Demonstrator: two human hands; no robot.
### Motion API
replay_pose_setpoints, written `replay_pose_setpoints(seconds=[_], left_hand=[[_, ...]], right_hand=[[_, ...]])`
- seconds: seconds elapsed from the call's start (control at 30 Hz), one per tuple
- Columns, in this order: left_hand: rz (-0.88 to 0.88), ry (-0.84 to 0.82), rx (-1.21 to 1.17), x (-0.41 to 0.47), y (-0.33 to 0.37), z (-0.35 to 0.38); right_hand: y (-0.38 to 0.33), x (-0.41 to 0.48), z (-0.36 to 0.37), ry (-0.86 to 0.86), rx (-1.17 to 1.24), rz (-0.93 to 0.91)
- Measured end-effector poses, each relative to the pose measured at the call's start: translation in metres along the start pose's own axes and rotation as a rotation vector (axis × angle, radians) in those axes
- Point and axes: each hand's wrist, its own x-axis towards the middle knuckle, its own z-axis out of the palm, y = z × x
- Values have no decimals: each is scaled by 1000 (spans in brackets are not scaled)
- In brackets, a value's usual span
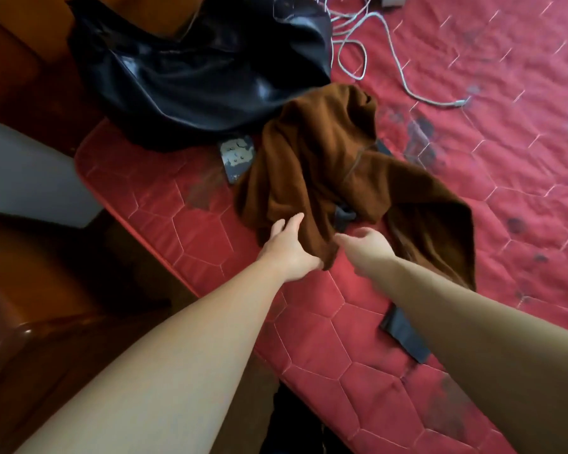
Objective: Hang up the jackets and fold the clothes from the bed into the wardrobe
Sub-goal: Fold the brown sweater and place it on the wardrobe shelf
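Fingers of the left hand point(287, 245) pinch the near edge of a crumpled brown garment point(335, 178) on the red quilted bed point(312, 335), the right hand point(366, 245) hovers just beside it — loosely spread, holding nothing — and a black leather jacket point(194, 73) lies beyond both.

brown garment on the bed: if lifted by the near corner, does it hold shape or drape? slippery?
Probably drapes: the brown garment lies crumpled in soft folds on the red mattress, so it looks floppy. Its matte, fuzzy surface suggests decent grip, unlike the shiny black jacket. Lifted where the left hand grips its corner, the rest would likely trail and may drag the dark cloth beneath.
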Motion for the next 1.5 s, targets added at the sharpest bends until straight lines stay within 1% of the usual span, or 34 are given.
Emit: replay_pose_setpoints(seconds=[0.07,0.1,0.17,0.23,0.3,0.37,0.4,0.5,0.57,0.67,0.73,0.83,0.9,0.97,1.03,1.13,1.17,1.2,1.37,1.47,1.5], left_hand=[[10,-13,-3,10,-9,10],[23,-8,1,13,-12,14],[46,-2,59,13,-17,18],[80,54,170,10,-16,16],[150,222,211,4,-7,4],[214,382,73,-3,12,-18],[241,421,0,-7,24,-33],[358,472,-67,-25,63,-81],[439,467,-128,-45,89,-112],[576,437,-139,-78,126,-147],[663,399,-143,-103,154,-166],[739,347,-212,-146,199,-189],[785,303,-290,-179,227,-198],[806,255,-348,-212,250,-202],[831,244,-402,-245,268,-200],[884,256,-408,-295,291,-188],[902,257,-407,-311,299,-181],[914,256,-407,-328,307,-172],[934,235,-444,-382,345,-132],[942,195,-383,-402,358,-112],[965,194,-316,-406,361,-106]], right_hand=[[1,15,16,-58,236,187],[0,19,22,-75,328,233],[-5,24,28,-55,437,232],[-19,22,27,-15,481,143],[-41,12,16,-17,498,22],[-67,-5,-2,-10,481,-119],[-79,-16,-14,20,442,-193],[-117,-53,-53,167,314,-382],[-141,-81,-82,254,283,-446],[-174,-128,-128,317,301,-520],[-194,-162,-160,295,380,-559],[-218,-218,-206,206,529,-606],[-224,-250,-237,221,599,-626],[-220,-277,-267,259,638,-642],[-205,-302,-294,334,610,-660],[-174,-340,-333,556,455,-753],[-163,-353,-345,599,405,-786],[-150,-367,-359,597,380,-799],[-105,-411,-411,469,320,-818],[-89,-426,-425,424,295,-831],[-87,-431,-428,396,287,-834]])
